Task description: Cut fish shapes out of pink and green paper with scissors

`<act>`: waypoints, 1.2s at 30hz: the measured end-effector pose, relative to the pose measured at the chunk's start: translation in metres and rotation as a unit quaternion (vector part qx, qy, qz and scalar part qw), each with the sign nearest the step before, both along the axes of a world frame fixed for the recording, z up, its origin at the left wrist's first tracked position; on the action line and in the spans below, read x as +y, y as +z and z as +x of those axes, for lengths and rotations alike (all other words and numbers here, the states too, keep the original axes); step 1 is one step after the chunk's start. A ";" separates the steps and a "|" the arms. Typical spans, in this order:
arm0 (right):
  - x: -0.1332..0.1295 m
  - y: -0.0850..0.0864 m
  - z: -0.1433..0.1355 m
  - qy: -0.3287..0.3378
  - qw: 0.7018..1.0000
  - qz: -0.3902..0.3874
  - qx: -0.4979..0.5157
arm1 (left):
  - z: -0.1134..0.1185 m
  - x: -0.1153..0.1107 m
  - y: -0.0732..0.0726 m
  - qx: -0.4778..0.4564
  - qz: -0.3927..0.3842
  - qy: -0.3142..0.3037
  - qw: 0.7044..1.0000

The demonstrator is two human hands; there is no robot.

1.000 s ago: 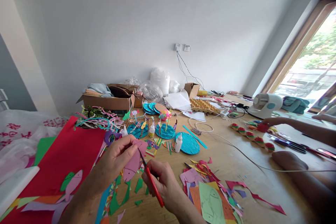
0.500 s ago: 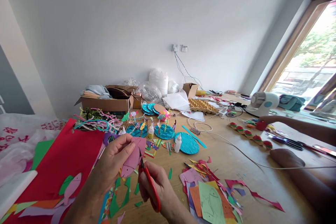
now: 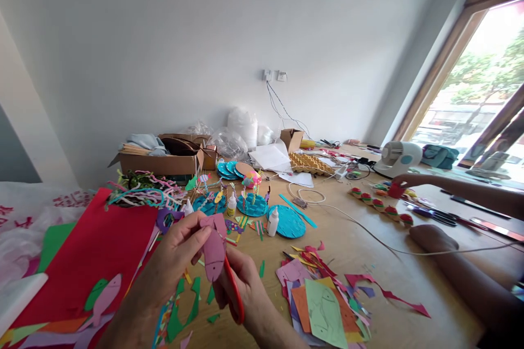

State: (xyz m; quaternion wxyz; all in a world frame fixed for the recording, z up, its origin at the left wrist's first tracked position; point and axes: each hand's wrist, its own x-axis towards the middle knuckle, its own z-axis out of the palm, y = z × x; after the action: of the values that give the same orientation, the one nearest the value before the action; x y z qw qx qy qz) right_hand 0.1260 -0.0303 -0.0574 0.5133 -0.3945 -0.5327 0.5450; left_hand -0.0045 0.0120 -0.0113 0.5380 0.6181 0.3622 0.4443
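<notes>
My left hand (image 3: 184, 240) pinches a pink paper fish (image 3: 214, 255) with pencil lines and a dot for an eye. Its head end points down toward me. In my right hand (image 3: 241, 281) are red-handled scissors (image 3: 234, 292), their blades mostly hidden behind the fish at its right edge. Below and to the right lies a pile of coloured paper, topped by a green sheet (image 3: 326, 313) with fish drawn on it. On red paper (image 3: 65, 262) at the left rest a cut-out pink fish (image 3: 107, 297) and a green cut-out (image 3: 95, 294).
Glue bottles (image 3: 273, 222) stand near blue discs (image 3: 286, 222) bearing small paper decorations. A cardboard box (image 3: 159, 163) sits by the wall. A white cable (image 3: 360, 234) crosses the table. At right, another person's hand (image 3: 403, 181) reaches toward small coloured pieces near a white fan-like device (image 3: 397, 158).
The pink fish has turned more upright in my left hand. The scissors have shifted slightly left and down, blades now behind the paper. The whole view has swung a little to the right.
</notes>
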 end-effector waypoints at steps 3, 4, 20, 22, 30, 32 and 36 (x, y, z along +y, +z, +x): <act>0.002 -0.003 0.000 0.009 1.000 0.008 0.006 | -0.003 0.001 0.002 0.014 -0.019 -0.015 1.000; 0.002 -0.003 0.001 0.011 1.000 0.008 0.008 | -0.004 0.001 0.003 0.022 -0.024 -0.023 0.999; 0.001 0.001 0.004 0.030 0.999 -0.011 -0.007 | -0.009 0.001 0.003 0.076 0.006 -0.010 0.997; 0.002 0.001 0.004 0.031 0.999 -0.014 -0.005 | -0.009 0.001 0.002 0.079 0.011 -0.011 0.997; 0.000 0.001 0.005 0.035 0.999 -0.021 -0.007 | -0.002 -0.002 0.011 0.100 0.026 -0.010 0.995; -0.001 0.001 0.005 0.034 0.999 -0.023 -0.011 | -0.001 -0.002 0.012 0.102 0.026 -0.008 0.994; -0.001 0.002 0.005 0.034 0.999 -0.014 -0.016 | -0.001 -0.001 0.009 0.103 0.033 -0.009 0.994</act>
State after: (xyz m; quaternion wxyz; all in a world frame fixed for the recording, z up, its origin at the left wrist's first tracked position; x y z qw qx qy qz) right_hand 0.1310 -0.0309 -0.0556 0.4806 -0.3919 -0.5461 0.5632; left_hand -0.0053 0.0108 -0.0020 0.4809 0.6814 0.3949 0.3853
